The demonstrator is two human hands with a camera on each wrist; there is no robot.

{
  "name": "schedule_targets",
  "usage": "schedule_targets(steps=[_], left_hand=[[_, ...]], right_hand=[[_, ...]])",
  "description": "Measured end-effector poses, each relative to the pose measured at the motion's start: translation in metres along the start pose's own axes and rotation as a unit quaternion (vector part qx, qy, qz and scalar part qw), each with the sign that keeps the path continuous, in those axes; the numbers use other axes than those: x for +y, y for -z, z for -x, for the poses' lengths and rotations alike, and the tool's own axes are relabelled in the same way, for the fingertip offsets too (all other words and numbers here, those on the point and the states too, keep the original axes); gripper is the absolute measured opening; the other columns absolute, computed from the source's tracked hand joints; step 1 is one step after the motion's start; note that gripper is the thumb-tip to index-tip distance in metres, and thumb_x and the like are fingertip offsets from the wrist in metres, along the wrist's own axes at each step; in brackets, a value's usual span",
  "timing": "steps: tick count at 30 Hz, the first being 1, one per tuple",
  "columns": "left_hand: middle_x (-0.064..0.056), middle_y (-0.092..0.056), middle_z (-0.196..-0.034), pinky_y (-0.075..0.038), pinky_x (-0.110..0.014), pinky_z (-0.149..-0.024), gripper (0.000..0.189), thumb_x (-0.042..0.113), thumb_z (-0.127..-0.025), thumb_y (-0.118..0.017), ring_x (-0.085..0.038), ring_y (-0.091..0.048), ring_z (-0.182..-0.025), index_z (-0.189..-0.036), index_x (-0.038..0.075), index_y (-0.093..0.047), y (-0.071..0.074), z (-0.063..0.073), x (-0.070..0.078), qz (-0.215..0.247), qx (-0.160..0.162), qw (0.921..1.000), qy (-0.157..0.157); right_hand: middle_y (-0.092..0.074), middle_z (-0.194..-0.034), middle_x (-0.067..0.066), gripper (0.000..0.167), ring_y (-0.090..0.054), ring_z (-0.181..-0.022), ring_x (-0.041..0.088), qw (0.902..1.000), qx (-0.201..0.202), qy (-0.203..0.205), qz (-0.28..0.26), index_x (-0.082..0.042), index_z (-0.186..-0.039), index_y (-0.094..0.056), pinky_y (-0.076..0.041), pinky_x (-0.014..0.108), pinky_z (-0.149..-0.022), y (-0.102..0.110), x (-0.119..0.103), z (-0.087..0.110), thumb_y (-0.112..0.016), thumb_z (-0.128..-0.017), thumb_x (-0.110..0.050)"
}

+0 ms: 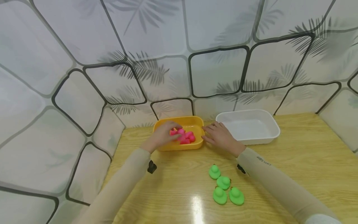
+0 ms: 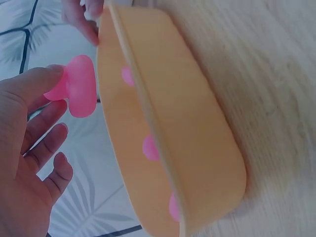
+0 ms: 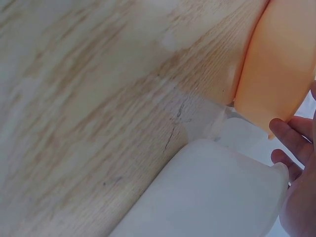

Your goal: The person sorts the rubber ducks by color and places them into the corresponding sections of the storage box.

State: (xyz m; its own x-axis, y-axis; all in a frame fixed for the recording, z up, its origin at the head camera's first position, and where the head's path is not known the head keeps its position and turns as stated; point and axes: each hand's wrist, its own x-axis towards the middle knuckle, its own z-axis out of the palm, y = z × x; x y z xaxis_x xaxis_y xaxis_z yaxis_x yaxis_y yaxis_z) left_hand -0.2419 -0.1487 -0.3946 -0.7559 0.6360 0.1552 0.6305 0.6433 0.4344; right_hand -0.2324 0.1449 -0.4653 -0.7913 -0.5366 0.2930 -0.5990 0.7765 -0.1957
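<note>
My left hand [image 1: 163,136] pinches a pink toy duck [image 2: 82,86] between thumb and fingertips, above the orange bin [image 1: 180,147]. The other fingers of that hand are spread loosely in the left wrist view. Inside the bin lie several more pink ducks [image 1: 185,139], partly hidden by its wall in the left wrist view. At the bin's right end is my right hand [image 1: 220,137], its fingertips right at the rim and its fingers relaxed, with nothing held. In the right wrist view only part of this hand shows, between the orange bin and the white one.
A white bin [image 1: 255,140] stands right of the orange one, by the patterned wall covering [image 1: 218,73]. Several green toy ducks [image 1: 223,183] sit grouped on the wooden table [image 1: 167,180], nearer to me. The wall covering also bounds the left side.
</note>
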Motion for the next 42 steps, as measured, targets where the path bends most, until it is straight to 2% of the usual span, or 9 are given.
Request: schedule_targets(steps=[11,21,31,38,42], left_hand=[[-0.008,-0.075,-0.11,-0.054,-0.043,-0.093,0.026,0.018,-0.096,-0.076,-0.029,-0.065,-0.102,-0.118,0.005,-0.076,0.013,-0.01,-0.017,-0.029,0.012,0.9992,0.024],[-0.007,-0.07,-0.114,-0.052,-0.045,-0.093,0.028,0.024,-0.098,-0.075,-0.027,-0.06,-0.106,-0.121,0.008,-0.075,0.019,-0.014,-0.021,-0.032,0.012,0.9965,0.077],[-0.007,-0.071,-0.113,-0.053,-0.044,-0.093,0.027,0.024,-0.098,-0.075,-0.027,-0.06,-0.105,-0.12,0.008,-0.075,0.017,-0.016,-0.022,-0.037,0.008,0.9965,0.075],[-0.011,-0.07,-0.118,-0.052,-0.046,-0.095,0.035,0.022,-0.099,-0.074,-0.03,-0.059,-0.107,-0.129,0.005,-0.071,0.017,-0.018,-0.021,-0.031,0.007,0.9962,0.081],[-0.012,-0.07,-0.118,-0.052,-0.045,-0.094,0.033,0.02,-0.098,-0.074,-0.029,-0.059,-0.105,-0.128,0.005,-0.071,0.017,-0.019,-0.02,-0.033,0.01,0.9965,0.076]], right_hand=[[-0.07,-0.131,0.013,0.05,-0.054,-0.119,0.034,0.9999,-0.003,0.004,0.009,-0.001,-0.139,-0.064,-0.044,0.055,-0.103,-0.003,0.002,-0.002,-0.063,-0.104,-0.037],[-0.069,-0.133,0.014,0.051,-0.053,-0.12,0.034,0.9999,-0.011,-0.003,0.0,-0.001,-0.14,-0.063,-0.043,0.055,-0.104,-0.002,0.002,-0.003,-0.062,-0.105,-0.037],[-0.07,-0.133,0.013,0.05,-0.053,-0.119,0.034,1.0,-0.004,0.002,-0.002,-0.002,-0.14,-0.064,-0.044,0.053,-0.102,-0.004,0.002,-0.002,-0.062,-0.105,-0.038],[-0.07,-0.131,0.013,0.049,-0.053,-0.118,0.034,0.9999,0.009,0.009,0.005,-0.001,-0.139,-0.064,-0.045,0.055,-0.101,-0.004,0.002,-0.001,-0.064,-0.104,-0.036],[-0.071,-0.13,0.014,0.05,-0.054,-0.117,0.035,0.9999,0.012,0.009,-0.001,0.0,-0.138,-0.065,-0.044,0.055,-0.101,-0.004,0.002,0.0,-0.065,-0.103,-0.035]])
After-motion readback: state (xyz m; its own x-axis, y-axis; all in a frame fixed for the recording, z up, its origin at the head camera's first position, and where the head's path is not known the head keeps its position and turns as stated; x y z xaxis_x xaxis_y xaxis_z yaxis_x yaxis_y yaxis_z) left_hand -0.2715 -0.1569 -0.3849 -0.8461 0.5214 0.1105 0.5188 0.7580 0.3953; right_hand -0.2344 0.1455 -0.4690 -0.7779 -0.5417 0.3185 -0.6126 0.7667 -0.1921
